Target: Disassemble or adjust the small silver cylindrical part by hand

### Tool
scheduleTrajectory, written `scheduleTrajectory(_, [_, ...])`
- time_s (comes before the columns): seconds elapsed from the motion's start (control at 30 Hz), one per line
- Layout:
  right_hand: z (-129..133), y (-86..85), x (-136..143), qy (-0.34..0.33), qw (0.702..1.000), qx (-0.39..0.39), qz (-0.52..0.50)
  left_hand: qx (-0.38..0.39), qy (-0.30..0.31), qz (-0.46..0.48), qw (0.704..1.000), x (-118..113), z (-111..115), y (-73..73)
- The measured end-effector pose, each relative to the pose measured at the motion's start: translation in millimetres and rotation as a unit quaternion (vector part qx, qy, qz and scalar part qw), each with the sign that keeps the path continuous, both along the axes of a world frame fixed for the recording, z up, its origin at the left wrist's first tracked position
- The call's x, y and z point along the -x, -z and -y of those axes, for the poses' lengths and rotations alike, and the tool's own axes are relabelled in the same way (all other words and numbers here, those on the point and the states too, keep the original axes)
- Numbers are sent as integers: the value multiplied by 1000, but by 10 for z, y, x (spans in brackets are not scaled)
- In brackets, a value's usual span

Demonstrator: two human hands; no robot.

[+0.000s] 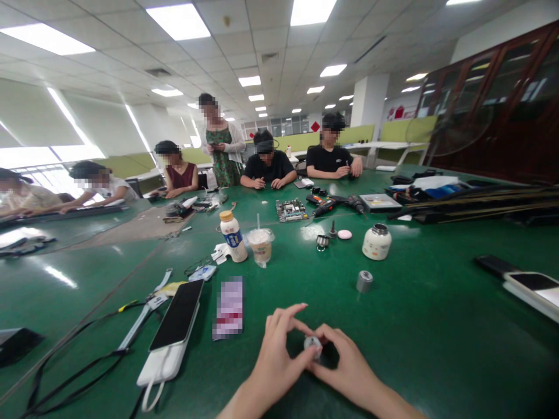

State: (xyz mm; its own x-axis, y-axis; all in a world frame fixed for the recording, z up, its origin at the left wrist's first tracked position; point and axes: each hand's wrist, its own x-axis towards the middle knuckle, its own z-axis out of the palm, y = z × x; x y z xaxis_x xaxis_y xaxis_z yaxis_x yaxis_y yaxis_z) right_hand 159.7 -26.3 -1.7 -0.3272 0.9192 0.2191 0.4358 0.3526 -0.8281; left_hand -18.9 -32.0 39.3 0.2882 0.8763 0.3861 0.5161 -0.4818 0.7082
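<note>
Both my hands meet near the bottom centre of the head view, around a small round silver-grey metal part [312, 345]. My left hand [279, 343] grips it with thumb and fingertips from the left. From the right, my right hand [347, 361] pinches the same part, its thumb and index finger on the side and rim. Fingers cover some of the part, so its lower side is hidden. A grey metal cylinder [364, 281] stands on the green table [419, 326] beyond my right hand.
A white jar [377, 242], a lidded cup [261, 247] and a bottle [234, 237] stand farther back. To the left lie a phone [178, 314] on a white power bank, cables and a purple packet [229, 308]. A circuit board [292, 210], power drills and several people are beyond.
</note>
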Motion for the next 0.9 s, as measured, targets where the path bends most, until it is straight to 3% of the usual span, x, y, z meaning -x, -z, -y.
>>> scheduleTrajectory(0.2, [-6, -4, 1, 7, 1000, 1, 1, -10, 55, 10, 998, 12, 1, -26])
scheduleTrajectory(0.33, [2, -34, 5, -1, 1000, 1, 3, 0, -7, 0, 1000, -7, -19, 4])
scheduleTrajectory(0.43, [8, -66, 6, -5, 1000, 4, 8, 18, -16, 7, 1000, -18, -44, 24])
scheduleTrajectory(0.57, [13, -82, -4, -4, 1000, 10, 15, 19, -2, 36, 999, 69, -119, -66])
scheduleTrajectory(0.67, [15, -86, -13, -6, 1000, 21, 16, 15, -40, 33, 999, 215, -236, -118])
scheduleTrajectory(0.9, [10, -65, -14, -2, 999, 30, 16, 70, -5, -64, 996, 418, -402, 109])
